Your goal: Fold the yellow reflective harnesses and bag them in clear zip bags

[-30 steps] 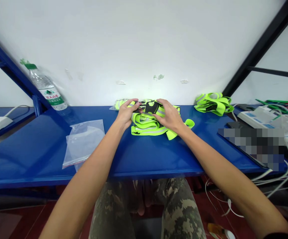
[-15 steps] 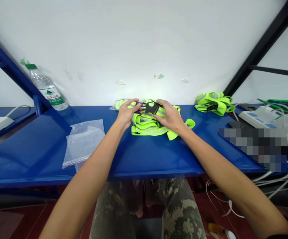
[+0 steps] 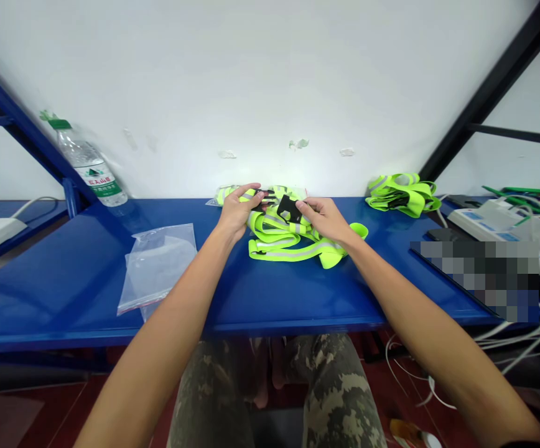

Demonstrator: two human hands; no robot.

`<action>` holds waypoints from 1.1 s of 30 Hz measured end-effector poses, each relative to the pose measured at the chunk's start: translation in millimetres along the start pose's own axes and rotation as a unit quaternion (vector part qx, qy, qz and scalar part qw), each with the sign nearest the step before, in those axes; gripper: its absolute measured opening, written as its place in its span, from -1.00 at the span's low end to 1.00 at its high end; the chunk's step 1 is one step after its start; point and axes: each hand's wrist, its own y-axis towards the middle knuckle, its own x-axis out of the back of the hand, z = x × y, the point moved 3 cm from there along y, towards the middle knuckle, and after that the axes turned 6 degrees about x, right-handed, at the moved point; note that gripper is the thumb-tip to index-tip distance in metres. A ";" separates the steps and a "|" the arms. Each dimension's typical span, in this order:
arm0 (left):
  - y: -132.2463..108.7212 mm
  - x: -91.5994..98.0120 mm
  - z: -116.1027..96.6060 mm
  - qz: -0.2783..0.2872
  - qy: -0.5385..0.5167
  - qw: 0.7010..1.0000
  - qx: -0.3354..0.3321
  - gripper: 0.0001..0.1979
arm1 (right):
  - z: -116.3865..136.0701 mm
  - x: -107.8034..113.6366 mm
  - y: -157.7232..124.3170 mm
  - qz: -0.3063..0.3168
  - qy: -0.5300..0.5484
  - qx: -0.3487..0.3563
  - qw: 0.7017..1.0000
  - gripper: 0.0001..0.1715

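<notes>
- The black plastic buckle (image 3: pixel 289 209) is resting between both hands on the neon-yellow reflective strap (image 3: pixel 288 249).
- The right hand (image 3: pixel 323 219) is shifting lower than before, its fingers pinching the buckle's edge.
- The left hand (image 3: pixel 239 208) is pinching a black strap clip (image 3: pixel 264 196).
- A clear zip bag (image 3: pixel 158 264) is lying left of the grip.
- A second strap bundle (image 3: pixel 403 195) is sitting right of it.

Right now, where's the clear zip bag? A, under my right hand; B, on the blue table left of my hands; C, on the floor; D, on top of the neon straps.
B: the clear zip bag lies on the blue table, left of the left hand and the reflective neon straps.
</notes>
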 end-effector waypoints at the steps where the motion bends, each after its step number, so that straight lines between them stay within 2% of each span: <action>1: -0.8 -1.0 0.0 0.004 0.000 1.000 0.005 -0.54 | -1.5 0.6 0.4 0.003 0.019 -0.008 1.000 -0.29; 9: -6.8 -10.5 0.5 0.034 0.006 0.999 0.029 -0.53 | -5.3 3.7 1.4 0.005 0.054 -0.027 0.998 -0.31; 18: -6.3 -9.7 3.0 0.064 0.040 0.997 0.019 -0.52 | -6.5 4.5 -0.6 0.022 0.044 -0.028 0.998 -0.34; 28: -8.4 -13.4 6.5 0.064 0.027 0.996 0.052 -0.51 | -3.6 4.8 -0.4 0.024 0.020 -0.014 0.999 -0.31; 33: -7.1 -14.7 12.4 0.071 0.037 0.996 0.048 -0.43 | -0.6 3.8 -0.2 0.037 0.004 -0.011 0.999 -0.33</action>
